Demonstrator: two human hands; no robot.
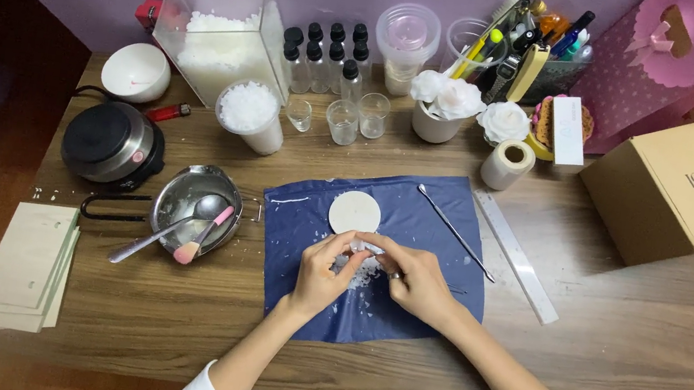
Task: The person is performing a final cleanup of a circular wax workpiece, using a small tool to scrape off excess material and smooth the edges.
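Both my hands meet over a blue mat (417, 214) at the middle of the wooden table. My left hand (320, 275) and my right hand (415, 279) pinch a small white wax piece (361, 246) between their fingertips. White wax crumbs (364, 277) lie on the mat beneath them. Just beyond my fingers a round white wax disc (354, 212) lies flat on the mat. To the right, a thin metal tool (453, 231) rests slanted across the mat's edge.
A metal bowl (184, 196) with a spoon and a pink brush sits at left, beside a small electric hot plate (112, 142). Cups, small bottles and a clear bin of wax flakes (222, 42) line the back. A steel ruler (516, 256), a cardboard box (687, 190), stacked cards (27, 266).
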